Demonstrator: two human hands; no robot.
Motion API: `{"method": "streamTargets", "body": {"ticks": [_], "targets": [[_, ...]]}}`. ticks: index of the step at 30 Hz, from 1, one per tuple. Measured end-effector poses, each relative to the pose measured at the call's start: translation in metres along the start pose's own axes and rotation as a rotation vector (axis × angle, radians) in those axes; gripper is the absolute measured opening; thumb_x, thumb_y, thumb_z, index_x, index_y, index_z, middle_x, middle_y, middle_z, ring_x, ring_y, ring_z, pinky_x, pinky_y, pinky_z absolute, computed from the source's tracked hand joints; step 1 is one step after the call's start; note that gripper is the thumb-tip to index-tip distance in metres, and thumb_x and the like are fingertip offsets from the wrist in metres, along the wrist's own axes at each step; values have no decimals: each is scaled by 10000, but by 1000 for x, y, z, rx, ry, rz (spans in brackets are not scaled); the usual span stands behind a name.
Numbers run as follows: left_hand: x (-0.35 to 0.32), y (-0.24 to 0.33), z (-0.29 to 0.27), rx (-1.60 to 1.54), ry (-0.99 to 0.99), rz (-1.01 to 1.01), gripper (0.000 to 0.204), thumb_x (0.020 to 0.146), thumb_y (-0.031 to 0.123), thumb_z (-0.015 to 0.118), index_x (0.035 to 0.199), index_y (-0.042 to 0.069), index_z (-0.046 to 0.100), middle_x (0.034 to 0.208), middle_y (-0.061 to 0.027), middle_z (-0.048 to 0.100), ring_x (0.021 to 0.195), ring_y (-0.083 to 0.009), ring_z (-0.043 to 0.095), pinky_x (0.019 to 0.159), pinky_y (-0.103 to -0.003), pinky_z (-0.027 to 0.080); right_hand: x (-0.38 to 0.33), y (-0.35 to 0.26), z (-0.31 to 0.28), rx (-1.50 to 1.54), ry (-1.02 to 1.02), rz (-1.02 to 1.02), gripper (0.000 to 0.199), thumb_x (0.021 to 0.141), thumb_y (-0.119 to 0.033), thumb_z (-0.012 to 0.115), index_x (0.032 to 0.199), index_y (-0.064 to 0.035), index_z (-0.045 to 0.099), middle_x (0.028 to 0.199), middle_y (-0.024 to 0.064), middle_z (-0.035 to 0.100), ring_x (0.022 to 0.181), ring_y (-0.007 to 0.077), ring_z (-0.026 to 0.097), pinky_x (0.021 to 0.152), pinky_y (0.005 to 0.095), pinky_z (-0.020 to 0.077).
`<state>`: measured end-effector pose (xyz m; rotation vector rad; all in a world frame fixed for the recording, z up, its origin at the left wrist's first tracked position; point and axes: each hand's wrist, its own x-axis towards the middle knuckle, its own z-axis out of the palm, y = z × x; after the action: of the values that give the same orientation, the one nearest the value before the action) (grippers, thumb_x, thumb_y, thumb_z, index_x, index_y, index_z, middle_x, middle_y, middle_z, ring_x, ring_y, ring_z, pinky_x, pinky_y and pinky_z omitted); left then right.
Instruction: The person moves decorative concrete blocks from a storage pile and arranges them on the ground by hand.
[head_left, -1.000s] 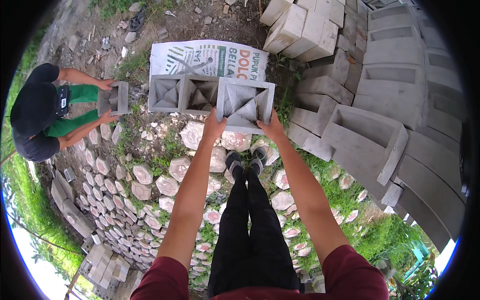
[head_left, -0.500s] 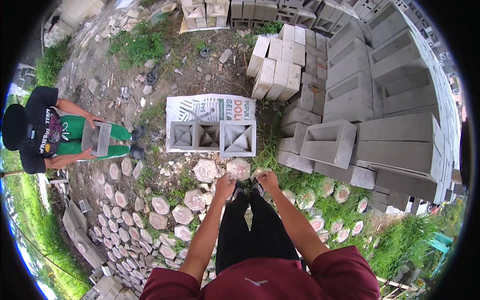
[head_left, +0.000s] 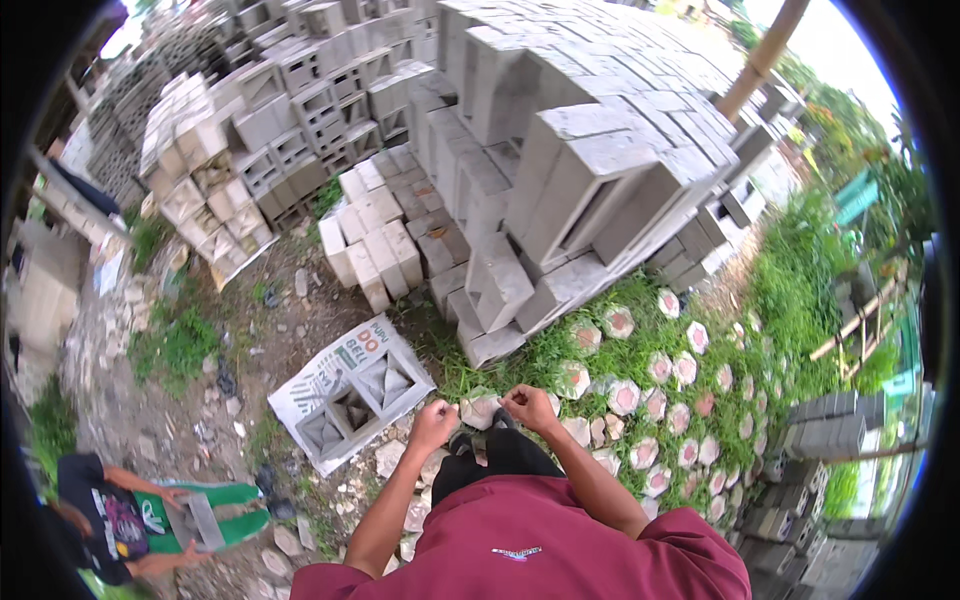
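white printed sack [head_left: 335,372] under blocks

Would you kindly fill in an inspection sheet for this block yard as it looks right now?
Surface: dirt ground with grass and paving stones.
Job's things: two hollow concrete blocks on a printed sheet.
Clutter: loose rubble around the sheet.
Hands: left hand and right hand empty, fingers loosely curled, above the person's feet.
Cables: nothing seen.
Surroundings: tall block stacks; another person holding a block.
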<state>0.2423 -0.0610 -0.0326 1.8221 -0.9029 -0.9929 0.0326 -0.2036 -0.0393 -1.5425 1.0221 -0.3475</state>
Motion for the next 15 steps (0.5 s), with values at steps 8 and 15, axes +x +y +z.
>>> {"method": "streamTargets", "body": {"ticks": [8,15], "targets": [[80,59,82,96,-394,182,186,894,183,644,819,15,617,768,-25,654,712,-79,588,674,-238,471,-99,14,-98,165,587,124,243,879,-237,672,857,5,673,608,39,613,540,90,540,509,278,445],[89,169,238,131,-732,394,156,884,167,640,895,12,625,794,-32,648,735,-93,592,705,-255,480,-197,52,-159,97,1030,117,186,826,-173,712,822,2,651,678,55,635,611,112,583,582,279,488]]}}
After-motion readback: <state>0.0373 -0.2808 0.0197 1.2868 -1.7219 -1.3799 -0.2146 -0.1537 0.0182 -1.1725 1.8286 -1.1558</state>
